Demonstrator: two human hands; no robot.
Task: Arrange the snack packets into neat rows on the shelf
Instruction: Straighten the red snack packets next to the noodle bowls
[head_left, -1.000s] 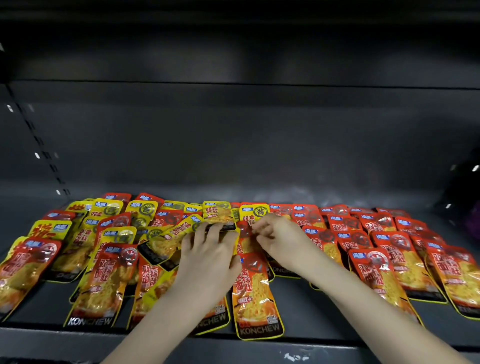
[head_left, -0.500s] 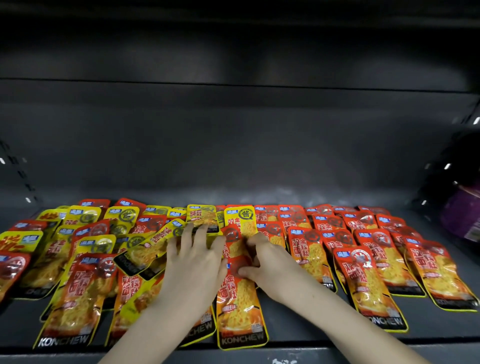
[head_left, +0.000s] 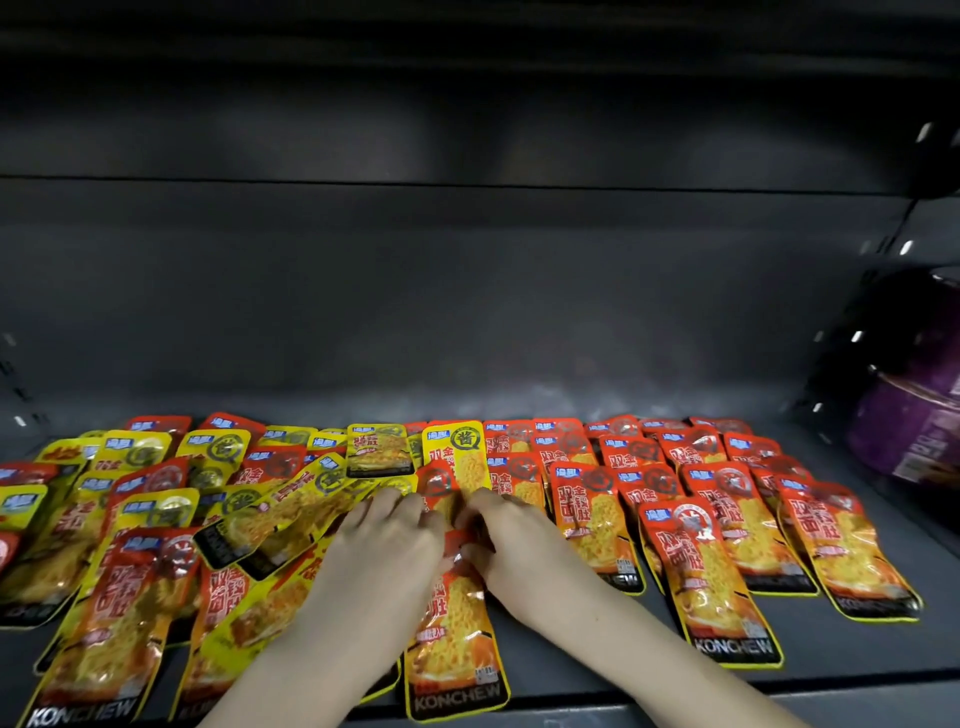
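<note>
Head view: the red KONCHEW packet (head_left: 457, 639) lies centre-near, its bottom end at the front lip of the shelf (head_left: 857, 654). In the last second the right hand (head_left: 511, 540) has dropped from farther packets to pinch its top, fingers curled. The left hand (head_left: 384, 551) stays flat, fingers straight, on the jumbled left packets (head_left: 156, 545). They are probably squaring a new row beside the tidy right rows (head_left: 727, 519). Bare shelf lies just right of the packet and far behind; a purple tub (head_left: 914, 426) stands far right.

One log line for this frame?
stage: aligning centre column | left hand: flat on jumbled packets | right hand: pinches front red packet near top | right rows: ordered
</note>
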